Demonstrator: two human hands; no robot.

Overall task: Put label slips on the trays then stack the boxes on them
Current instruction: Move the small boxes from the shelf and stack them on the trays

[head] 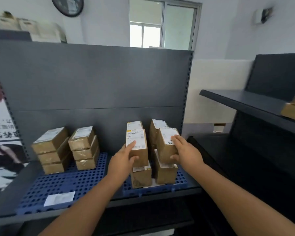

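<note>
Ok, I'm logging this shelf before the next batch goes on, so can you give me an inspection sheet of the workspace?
Surface: dark grey shelf carrying two blue perforated trays, left tray and right tray.
Job's things: left tray has two three-box stacks and a label slip at its front; right tray has box stacks front and rear, with a white slip showing beneath them.
Clutter: nothing seen.
Hands: left hand grips the left top box; right hand grips the right top box.
Cables: nothing seen.
Surroundings: window, poster at left, second shelf at right with more boxes.
</note>
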